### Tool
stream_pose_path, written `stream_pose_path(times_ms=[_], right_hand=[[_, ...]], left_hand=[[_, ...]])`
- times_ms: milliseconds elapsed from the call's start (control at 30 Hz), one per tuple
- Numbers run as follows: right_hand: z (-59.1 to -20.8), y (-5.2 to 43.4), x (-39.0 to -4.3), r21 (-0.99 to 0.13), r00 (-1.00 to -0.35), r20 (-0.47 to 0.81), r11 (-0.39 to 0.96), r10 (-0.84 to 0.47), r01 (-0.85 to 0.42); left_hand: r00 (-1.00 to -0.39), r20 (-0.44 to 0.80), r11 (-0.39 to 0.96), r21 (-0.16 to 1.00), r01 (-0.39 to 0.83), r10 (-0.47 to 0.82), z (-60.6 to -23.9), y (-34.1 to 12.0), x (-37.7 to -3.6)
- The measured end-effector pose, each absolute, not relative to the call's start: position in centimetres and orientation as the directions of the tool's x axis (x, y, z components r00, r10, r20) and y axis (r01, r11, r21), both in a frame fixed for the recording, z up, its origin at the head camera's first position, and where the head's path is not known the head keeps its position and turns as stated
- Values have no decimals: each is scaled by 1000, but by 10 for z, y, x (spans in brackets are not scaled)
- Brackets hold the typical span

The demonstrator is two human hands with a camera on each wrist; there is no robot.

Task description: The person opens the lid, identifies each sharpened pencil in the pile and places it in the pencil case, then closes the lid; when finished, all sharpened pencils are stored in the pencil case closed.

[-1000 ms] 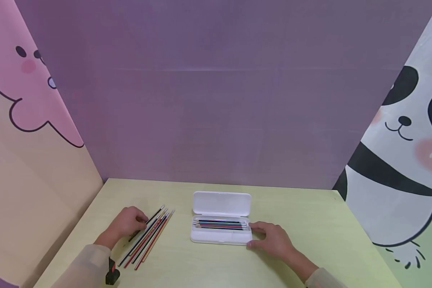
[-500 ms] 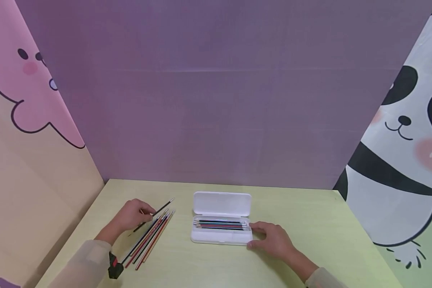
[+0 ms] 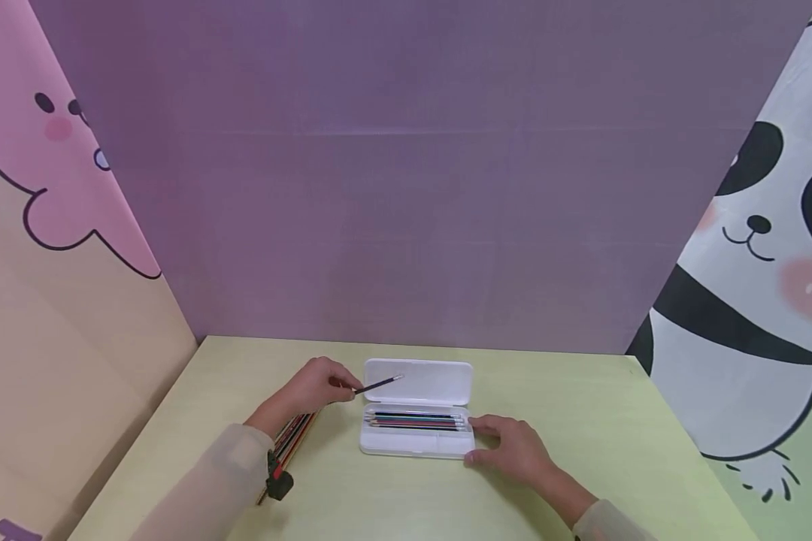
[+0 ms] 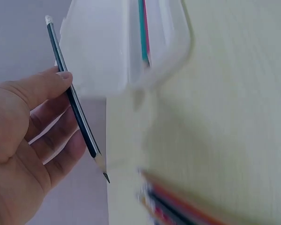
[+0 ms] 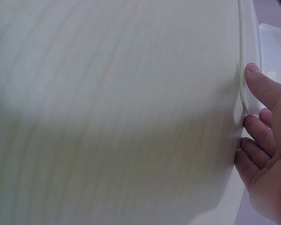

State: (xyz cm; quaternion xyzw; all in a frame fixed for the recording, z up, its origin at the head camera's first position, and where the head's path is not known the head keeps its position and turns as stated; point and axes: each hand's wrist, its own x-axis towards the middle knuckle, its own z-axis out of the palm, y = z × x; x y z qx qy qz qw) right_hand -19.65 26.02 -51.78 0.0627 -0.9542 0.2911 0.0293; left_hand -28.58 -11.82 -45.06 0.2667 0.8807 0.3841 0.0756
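Left hand: left hand (image 3: 314,388) pinches a dark pencil with a white eraser tip (image 3: 377,386), raised over the open lid of the white plastic pencil case (image 3: 416,445).
Right hand: right hand (image 3: 512,447) rests against the case's right end, fingers relaxed, gripping nothing.
Case: mid-desk, holding several coloured pencils (image 3: 413,420) side by side.
Loose pencils: bundle of loose coloured pencils (image 3: 296,433) on the pale green desk (image 3: 582,421), toward its left edge, partly under the left sleeve.

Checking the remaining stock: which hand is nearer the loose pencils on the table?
Left. The left hand is just above the loose pencils; the right hand touches the case.
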Motion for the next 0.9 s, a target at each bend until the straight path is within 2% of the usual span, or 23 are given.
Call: stream_pose_path(times_ms=[200,467,767,900], right_hand=[[-515,260,-194,-558,-987,107,815,-117,-157],[-516,260,-194,-556,-989,104,818,-104,-145],[-515,259,-193,-561,-992,88,818,-95,-128],[-514,259,-192,-566,-992,88,814,-94,-127]], left_hand=[[-804,67,530,719,450,591,-454,-76,-292],[-784,24,547,703,455,621,-464,-30,-287],[-754,50,539,669,512,655,-482,-10,-285],[-773,8,599,627,499,635,-487,-5,-282]])
